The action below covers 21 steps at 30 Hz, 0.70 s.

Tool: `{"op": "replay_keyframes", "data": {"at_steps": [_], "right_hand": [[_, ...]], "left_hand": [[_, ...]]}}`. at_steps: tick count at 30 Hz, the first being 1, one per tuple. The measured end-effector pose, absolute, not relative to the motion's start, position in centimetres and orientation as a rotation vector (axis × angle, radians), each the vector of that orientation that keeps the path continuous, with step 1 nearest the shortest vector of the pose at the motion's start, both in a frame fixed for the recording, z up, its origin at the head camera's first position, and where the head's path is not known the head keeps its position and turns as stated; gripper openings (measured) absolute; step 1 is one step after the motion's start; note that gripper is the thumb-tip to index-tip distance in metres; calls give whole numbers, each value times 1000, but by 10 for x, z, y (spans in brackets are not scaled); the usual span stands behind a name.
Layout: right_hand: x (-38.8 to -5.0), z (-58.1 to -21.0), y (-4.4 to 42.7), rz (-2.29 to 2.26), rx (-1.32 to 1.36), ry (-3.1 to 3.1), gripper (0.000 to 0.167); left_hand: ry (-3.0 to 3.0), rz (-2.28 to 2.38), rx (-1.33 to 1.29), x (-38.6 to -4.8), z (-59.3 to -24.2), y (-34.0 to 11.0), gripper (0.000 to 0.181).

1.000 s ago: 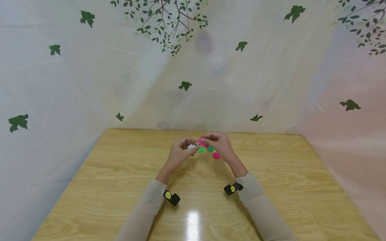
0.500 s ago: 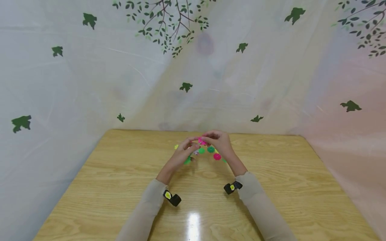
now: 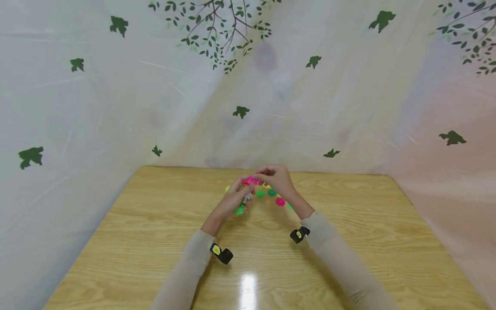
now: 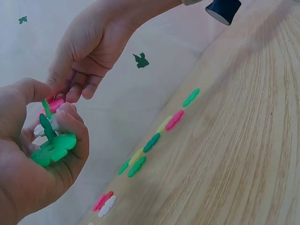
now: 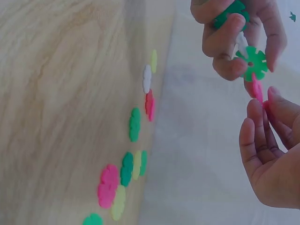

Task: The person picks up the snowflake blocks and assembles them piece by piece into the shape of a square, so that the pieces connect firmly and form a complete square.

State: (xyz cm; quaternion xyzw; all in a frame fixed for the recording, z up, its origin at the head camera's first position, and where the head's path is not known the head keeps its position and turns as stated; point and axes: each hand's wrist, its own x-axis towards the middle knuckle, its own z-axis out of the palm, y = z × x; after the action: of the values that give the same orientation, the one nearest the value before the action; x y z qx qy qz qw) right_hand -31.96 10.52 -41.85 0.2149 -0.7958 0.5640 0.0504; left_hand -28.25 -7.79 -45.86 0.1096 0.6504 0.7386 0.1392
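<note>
Notched flower-shaped discs are joined in a short chain between the two hands. My left hand [image 3: 230, 200] curls round the chain; in the left wrist view a green disc [image 4: 55, 149] lies within its fingers, with a whitish one behind. In the right wrist view, a dark green disc [image 5: 231, 15] and a lighter green disc [image 5: 256, 64] show at the left hand [image 5: 220, 42]. Attached to the lighter one is a pink disc [image 5: 257, 88], seen edge-on. My right hand [image 5: 274, 150] pinches the pink end between thumb and fingers; a bit of red shows at the fingertips.
Loose discs lie along the far side of the wooden table [image 3: 155, 241], including a green one [image 3: 260, 193], a dark green one [image 3: 272, 192] and a pink one [image 3: 280, 201]. White, red and yellow ones show in the right wrist view. Behind hangs a leaf-patterned cloth [image 3: 193, 107].
The left hand has turned, and a green disc now shows below it. The right hand has risen slightly and shifted left, its fingers still at the pink disc.
</note>
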Motion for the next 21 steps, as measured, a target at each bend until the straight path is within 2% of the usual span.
{"op": "replay_keyframes", "data": {"at_steps": [12,21], "right_hand": [[-334,-425,131,1510,782,-2649,14],[-337,-445,156,1280,941,-2824,8]], "left_hand": [[1913,2151,154,-285,-459,-82,27],[1949,2142,163,-287,-462,-82,26]]}}
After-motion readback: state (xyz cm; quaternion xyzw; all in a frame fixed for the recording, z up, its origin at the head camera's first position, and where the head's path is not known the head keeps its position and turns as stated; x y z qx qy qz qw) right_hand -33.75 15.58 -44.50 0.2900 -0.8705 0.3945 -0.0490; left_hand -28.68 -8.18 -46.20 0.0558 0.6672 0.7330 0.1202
